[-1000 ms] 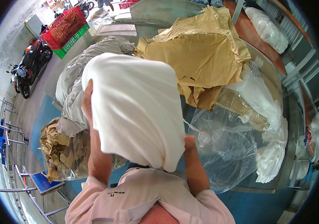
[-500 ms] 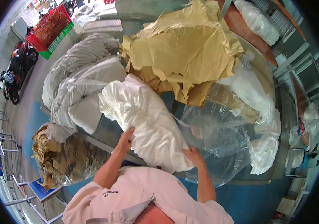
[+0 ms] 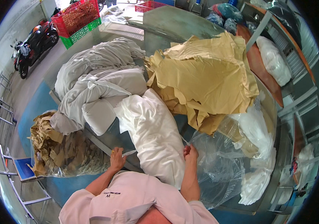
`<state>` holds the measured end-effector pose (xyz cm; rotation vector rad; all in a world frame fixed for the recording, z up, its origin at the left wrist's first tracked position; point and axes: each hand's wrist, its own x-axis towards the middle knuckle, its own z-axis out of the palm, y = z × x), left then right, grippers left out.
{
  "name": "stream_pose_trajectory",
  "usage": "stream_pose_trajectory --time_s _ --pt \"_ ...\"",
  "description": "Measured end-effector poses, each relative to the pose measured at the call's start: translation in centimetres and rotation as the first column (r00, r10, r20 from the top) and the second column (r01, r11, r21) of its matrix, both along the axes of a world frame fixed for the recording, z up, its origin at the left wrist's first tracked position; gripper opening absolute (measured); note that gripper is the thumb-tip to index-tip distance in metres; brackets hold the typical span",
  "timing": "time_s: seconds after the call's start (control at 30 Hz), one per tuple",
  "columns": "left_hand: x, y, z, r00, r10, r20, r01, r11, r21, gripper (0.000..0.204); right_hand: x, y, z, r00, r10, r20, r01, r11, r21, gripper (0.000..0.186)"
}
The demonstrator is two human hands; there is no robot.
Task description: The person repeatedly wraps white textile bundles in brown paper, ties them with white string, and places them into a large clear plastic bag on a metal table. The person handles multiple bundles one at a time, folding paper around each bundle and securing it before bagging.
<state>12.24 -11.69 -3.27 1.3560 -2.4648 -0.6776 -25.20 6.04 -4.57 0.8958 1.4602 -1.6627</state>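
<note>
A long bundle of white cloth [image 3: 153,138] lies on the table in front of me, its near end close to my shirt. My left hand [image 3: 118,159] is closed at the bundle's left side, on a thin white cloth strip [image 3: 130,153]. On the other side my right hand [image 3: 190,152] is closed on what looks like the strip's other end [image 3: 185,141]. Between the two ends the strip is hidden, apparently beneath the bundle. Neither hand's fingers press on the bundle itself.
Grey cloth [image 3: 96,61] is heaped far left, and crumpled brown paper [image 3: 204,74] lies far right. Clear plastic film [image 3: 221,160] spreads beside my right hand, near white wrapped bundles [image 3: 258,175]. A clear bag of brown paper scraps [image 3: 69,151] sits at left.
Both hands have let go of the bundle's sides and now hold the thin strip at either side. The view has shifted, so the table's contents appear lower.
</note>
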Motion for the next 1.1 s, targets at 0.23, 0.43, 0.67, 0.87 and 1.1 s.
stream_pose_trajectory --time_s 0.23,0.43,0.67,0.87,1.1 --pt "0.2 -1.3 -2.2 0.998 -0.058 0.012 0.058 0.998 0.03 0.017 0.6 0.6 0.6 0.95 -0.231 -0.208 0.208 0.97 -0.129 0.015" --pt "-0.3 -5.2 1.9 0.968 0.224 -0.109 -0.103 0.76 0.641 0.018 1.9 -1.8 7.4 0.783 -0.11 -0.612 -0.073 0.961 -0.266 0.007" --pt "0.4 -10.0 11.4 0.931 -0.315 0.184 0.184 0.842 0.507 0.018 -1.3 -6.5 14.3 0.597 -0.075 -0.799 -0.254 0.927 -0.276 0.009" --pt "-3.2 -11.5 18.6 0.833 -0.475 0.285 0.391 0.869 0.304 0.017 2.1 -13.4 13.6 0.318 0.227 -0.921 -0.639 0.768 -0.031 0.007" --pt "-15.0 -9.6 20.6 0.75 -0.638 0.177 0.598 0.767 0.233 0.028 11.0 -15.4 8.1 -0.491 0.381 -0.783 -0.778 0.213 0.591 0.015"
